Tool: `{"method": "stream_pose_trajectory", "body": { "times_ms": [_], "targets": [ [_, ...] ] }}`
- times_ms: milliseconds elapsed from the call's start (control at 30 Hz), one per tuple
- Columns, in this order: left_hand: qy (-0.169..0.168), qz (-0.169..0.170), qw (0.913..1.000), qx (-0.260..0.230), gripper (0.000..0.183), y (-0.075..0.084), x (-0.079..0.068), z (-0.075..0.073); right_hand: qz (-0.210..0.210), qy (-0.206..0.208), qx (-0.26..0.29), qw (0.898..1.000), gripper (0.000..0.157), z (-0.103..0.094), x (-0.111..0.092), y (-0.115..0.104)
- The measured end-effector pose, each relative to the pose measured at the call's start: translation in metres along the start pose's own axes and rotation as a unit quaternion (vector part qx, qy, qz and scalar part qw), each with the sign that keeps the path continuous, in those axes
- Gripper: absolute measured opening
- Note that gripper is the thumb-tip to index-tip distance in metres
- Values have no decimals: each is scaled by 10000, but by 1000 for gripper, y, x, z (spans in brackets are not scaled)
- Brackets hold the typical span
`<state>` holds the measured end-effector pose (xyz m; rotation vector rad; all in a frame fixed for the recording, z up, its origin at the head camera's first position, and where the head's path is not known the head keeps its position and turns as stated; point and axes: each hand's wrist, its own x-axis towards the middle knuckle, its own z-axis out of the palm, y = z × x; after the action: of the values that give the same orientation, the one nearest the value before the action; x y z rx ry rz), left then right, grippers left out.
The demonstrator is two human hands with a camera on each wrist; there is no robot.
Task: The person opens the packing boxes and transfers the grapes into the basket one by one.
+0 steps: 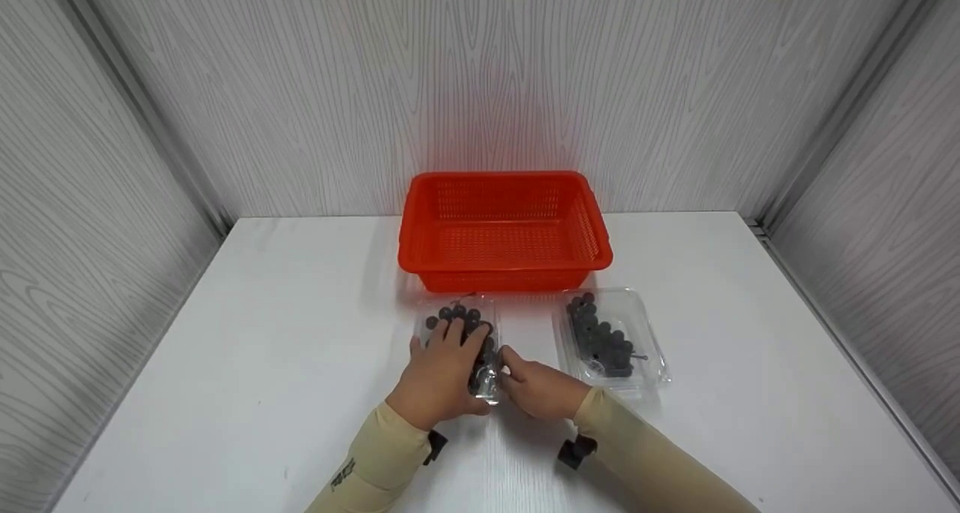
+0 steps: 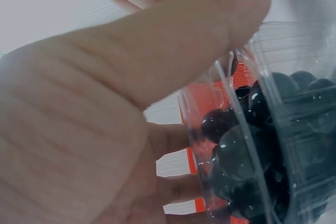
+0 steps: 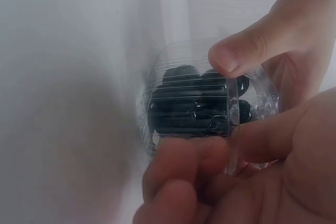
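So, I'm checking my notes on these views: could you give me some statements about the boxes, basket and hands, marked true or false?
1. The basket stands behind the left box and the right box. True.
2. Both boxes hold dark grapes. True.
3. The basket is blue. False: it is red.
4. The left hand is on the left box. True.
5. The right hand grips the basket. False: it is at the left box's right edge.
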<state>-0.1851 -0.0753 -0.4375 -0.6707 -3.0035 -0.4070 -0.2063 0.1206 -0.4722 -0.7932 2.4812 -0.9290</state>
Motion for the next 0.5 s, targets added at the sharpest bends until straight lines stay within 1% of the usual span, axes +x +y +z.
{"method": "stream_pose_trajectory", "body": {
  "times_ms": [300, 433, 500],
  "targets": [
    [44, 0, 10000, -7, 99, 0, 0, 1, -87, 60, -56, 9999, 21, 1, 0, 1],
    [27, -19, 10000, 0, 99, 0, 0, 1, -63, 35, -5, 10000, 21, 2, 0, 1],
    [51, -1, 10000, 64, 98, 1, -1, 1, 16, 1, 65, 10000, 23, 1, 0, 1]
  ]
}}
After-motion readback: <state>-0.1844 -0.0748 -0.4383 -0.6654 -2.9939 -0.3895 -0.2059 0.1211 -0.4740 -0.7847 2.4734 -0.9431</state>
